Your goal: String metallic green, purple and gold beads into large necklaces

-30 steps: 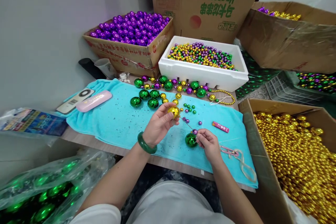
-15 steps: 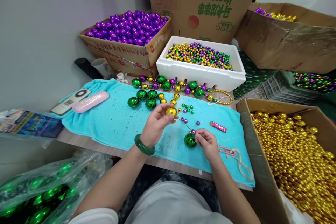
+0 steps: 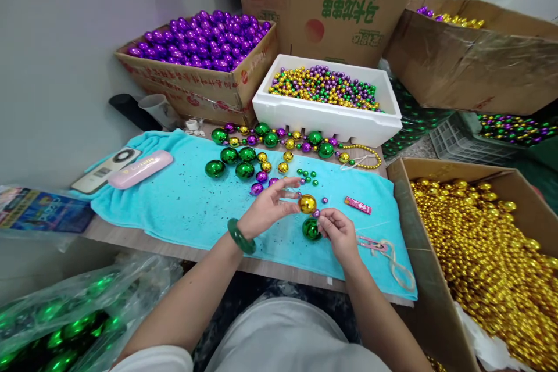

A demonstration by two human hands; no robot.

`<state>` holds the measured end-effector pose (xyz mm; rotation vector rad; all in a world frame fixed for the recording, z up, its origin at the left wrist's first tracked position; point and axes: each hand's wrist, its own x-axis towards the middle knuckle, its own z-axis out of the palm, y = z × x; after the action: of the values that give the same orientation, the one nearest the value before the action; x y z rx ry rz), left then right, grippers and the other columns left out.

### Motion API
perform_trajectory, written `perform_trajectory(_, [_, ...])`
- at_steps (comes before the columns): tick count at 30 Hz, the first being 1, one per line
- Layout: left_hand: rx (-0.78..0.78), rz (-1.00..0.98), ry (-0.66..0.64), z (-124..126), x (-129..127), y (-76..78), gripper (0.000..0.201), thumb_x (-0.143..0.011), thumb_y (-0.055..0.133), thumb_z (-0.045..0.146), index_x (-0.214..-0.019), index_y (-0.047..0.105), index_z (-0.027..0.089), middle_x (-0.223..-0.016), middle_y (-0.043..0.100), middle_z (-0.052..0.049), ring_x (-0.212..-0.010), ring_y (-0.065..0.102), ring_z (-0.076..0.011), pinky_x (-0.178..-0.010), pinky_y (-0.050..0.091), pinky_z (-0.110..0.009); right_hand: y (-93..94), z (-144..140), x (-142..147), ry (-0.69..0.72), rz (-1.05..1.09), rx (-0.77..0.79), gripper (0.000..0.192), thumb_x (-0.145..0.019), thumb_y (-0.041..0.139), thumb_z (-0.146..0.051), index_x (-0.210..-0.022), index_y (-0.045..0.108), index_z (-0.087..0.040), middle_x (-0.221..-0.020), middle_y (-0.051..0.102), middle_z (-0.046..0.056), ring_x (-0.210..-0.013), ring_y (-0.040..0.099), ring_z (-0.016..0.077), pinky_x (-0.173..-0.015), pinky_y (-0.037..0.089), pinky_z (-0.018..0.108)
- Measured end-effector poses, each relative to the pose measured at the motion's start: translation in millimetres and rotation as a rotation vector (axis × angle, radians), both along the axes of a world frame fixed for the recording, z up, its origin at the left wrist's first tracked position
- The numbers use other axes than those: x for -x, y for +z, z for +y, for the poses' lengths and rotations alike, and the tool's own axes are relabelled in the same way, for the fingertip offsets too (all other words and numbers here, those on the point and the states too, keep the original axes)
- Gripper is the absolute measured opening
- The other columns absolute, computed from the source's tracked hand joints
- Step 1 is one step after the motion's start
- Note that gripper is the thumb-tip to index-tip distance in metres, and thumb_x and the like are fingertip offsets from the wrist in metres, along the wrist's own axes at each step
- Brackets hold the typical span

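My left hand [image 3: 272,208], with a green bangle [image 3: 241,236] on its wrist, has its fingers apart. The thumb tip is right beside a shiny gold bead [image 3: 307,203]; whether it touches cannot be seen. My right hand [image 3: 339,233] is closed in a pinch by a small purple bead [image 3: 316,214], on the bead string whose thread is mostly hidden. Just below hangs or rests a large green bead [image 3: 311,229]. Loose small green beads [image 3: 307,175] lie beyond, and larger purple beads [image 3: 256,189] sit past my left fingers.
A finished-looking bead strand [image 3: 270,139] lies along the white foam box [image 3: 326,115] of small beads. Pink thread snips [image 3: 372,243] and a pink packet [image 3: 358,205] lie on the blue towel [image 3: 174,209]. A box [image 3: 436,267] of gold beads stands at right.
The gold bead has moved right, from my left fingers to beside the small purple bead. My left hand has opened off it; my right hand keeps its pinch. The view has shifted slightly.
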<state>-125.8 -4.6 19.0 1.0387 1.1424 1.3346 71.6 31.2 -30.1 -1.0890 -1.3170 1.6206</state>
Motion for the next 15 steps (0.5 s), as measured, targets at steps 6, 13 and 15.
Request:
perform_trajectory(6, [-0.099,0.654,0.146,62.7,18.3,-31.9,0.019,-0.081,0.06,0.026,-0.096,0.072,0.021,-0.099,0.067,-0.008,-0.094,0.059,-0.0229,-0.088,0.046,-0.037,-0.6,-0.8,-0.5,-0.111,0.016,0.019,0.026,-0.07,0.067,-0.042,-0.076,0.059,-0.018,-0.055,0.054,-0.002,-0.046,0.042,0.0081,-0.042,0.033,0.02])
perform_trajectory(13, [0.073,1.231,-0.101,133.1,-1.6,-55.3,0.023,-0.079,0.051,0.008,-0.087,0.072,0.014,-0.095,0.063,-0.017,-0.106,0.054,-0.0304,-0.092,0.041,-0.042,-6.2,-3.8,-0.7,-0.113,0.061,0.024,0.024,-0.071,0.067,-0.04,-0.076,0.06,-0.018,-0.055,0.054,-0.002,-0.048,0.044,0.0089,-0.044,0.035,0.021])
perform_trajectory(15, [0.098,1.211,-0.091,141.1,-5.3,-60.3,0.018,-0.077,0.053,0.006,-0.078,0.07,0.011,-0.091,0.063,-0.018,-0.104,0.055,-0.0325,-0.09,0.042,-0.044,-6.6,-1.8,-4.4,-0.124,0.061,0.021,0.024,-0.071,0.067,-0.04,-0.076,0.06,-0.018,-0.055,0.054,-0.002,-0.047,0.044,0.0088,-0.044,0.034,0.021])
